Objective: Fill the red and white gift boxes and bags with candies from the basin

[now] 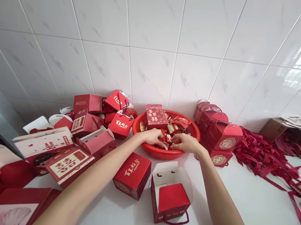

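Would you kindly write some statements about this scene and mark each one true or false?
1. The left hand and the right hand both reach among the small wrapped pieces in the red basket. True.
2. The red box with gold lettering stands to the left of the open box. True.
3. The open box stands behind the red basket. False: it stands in front, nearer the person.
4. The right hand is lifting the open box. False: that hand is at the red basket.
5. Dark red ribbons lie to the right of the red basket. True.
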The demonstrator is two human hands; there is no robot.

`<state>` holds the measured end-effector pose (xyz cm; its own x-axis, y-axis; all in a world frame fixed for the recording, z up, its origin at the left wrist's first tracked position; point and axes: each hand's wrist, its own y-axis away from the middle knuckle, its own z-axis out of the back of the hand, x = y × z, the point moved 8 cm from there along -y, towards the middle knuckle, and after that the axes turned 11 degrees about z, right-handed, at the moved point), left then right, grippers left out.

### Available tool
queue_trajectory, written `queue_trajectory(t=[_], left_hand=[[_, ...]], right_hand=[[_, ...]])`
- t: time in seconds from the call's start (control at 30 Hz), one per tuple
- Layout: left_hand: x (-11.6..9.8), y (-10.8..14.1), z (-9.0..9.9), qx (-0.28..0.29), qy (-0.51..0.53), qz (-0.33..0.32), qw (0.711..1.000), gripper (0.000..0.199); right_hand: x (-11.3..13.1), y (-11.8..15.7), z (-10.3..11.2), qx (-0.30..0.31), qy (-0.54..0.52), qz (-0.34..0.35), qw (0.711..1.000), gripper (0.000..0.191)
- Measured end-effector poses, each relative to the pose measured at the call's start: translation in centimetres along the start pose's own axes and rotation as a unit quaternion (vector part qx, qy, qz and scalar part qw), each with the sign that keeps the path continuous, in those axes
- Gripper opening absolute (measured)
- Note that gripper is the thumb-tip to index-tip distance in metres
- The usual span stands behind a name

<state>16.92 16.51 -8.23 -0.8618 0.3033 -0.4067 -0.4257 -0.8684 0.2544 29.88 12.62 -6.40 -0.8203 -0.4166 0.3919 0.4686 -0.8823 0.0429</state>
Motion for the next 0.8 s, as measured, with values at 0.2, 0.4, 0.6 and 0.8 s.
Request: queue_trajectory(t=[0.2, 0.4, 0.6, 0.8], left_hand=[[-0.4, 0.1, 0.4, -0.005, 0.149, -0.036, 0.988, 0.063], [-0.5, 0.4, 1.2, -0.044, 0.221, -0.025, 0.974, 0.063], [0.4, 1.1, 2.5, -0.074, 0.189, -0.024, 0.979, 0.053], [2.2, 1.4, 2.3, -0.054, 0.050, 0.039, 0.996, 0.035]], right_hand=[[-0.2, -1.1, -0.6, 0.026, 0.008, -0.009, 1.000, 0.047], [-1.0, -1.7, -0.7, -0.025, -0.005, -0.013, 1.000, 0.037], [-1.2, -1.6, -0.5, -0.018, 0.019, -0.029, 0.999, 0.039], [-1.1, -1.4, -0.4, -0.032, 0.007, -0.049, 0.998, 0.048]])
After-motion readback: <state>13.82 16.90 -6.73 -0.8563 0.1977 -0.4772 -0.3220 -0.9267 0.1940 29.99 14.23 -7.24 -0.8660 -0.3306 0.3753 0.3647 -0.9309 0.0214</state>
